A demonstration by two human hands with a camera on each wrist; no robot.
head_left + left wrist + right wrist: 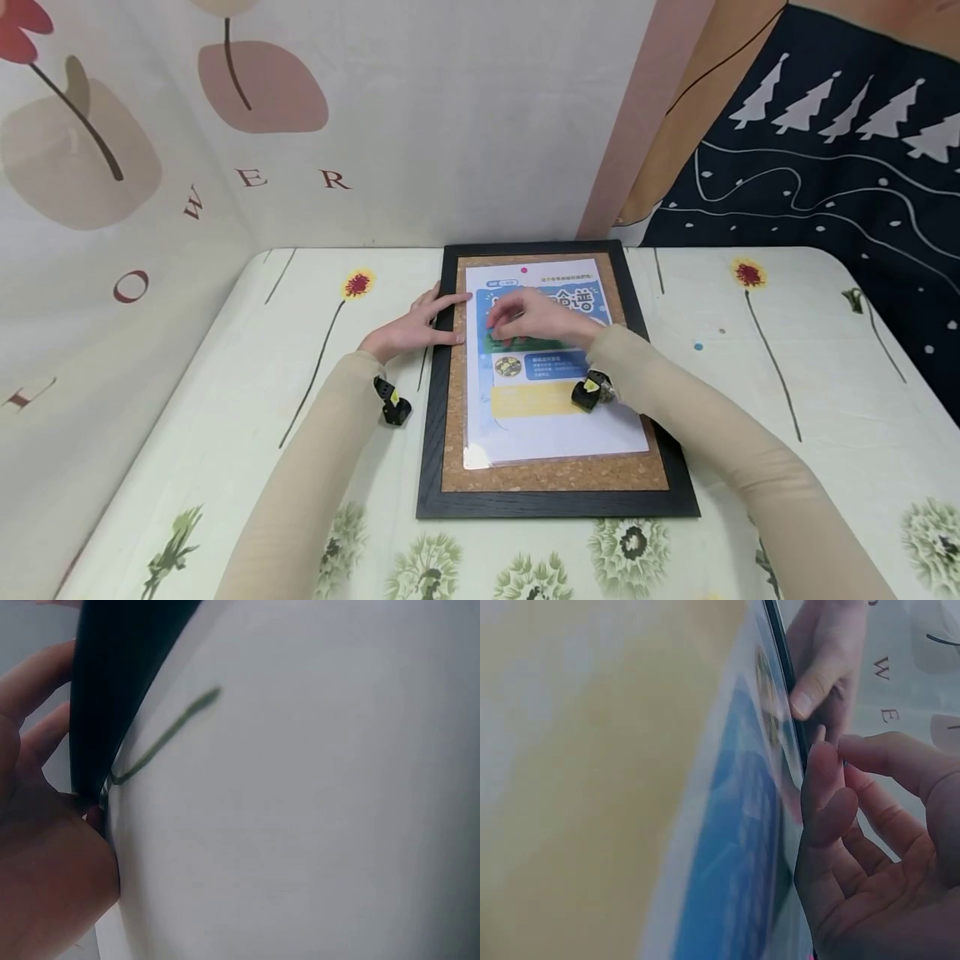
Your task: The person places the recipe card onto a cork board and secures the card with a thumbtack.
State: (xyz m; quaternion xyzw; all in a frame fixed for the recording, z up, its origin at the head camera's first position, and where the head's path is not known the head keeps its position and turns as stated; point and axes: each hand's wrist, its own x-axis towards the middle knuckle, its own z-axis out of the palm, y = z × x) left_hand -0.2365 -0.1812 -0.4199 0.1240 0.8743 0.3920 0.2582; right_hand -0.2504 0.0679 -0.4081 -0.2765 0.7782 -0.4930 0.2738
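A printed poster in a clear sheet lies on the cork board with a black frame. A pink round-headed pin shows at the poster's top middle. My left hand reaches across the frame's left side, thumb and forefinger stretched toward the poster's left edge. In the left wrist view its fingers lie across the dark frame side. Above the poster's left part, my right hand pinches a small bluish pin-like thing between thumb and forefinger, mostly hidden by the fingertips.
The board lies on a table with a flower-print cloth, its far side close to the pale wall hanging. A dark curtain with white trees hangs at the right. A small blue dot shows on the cloth right of the frame.
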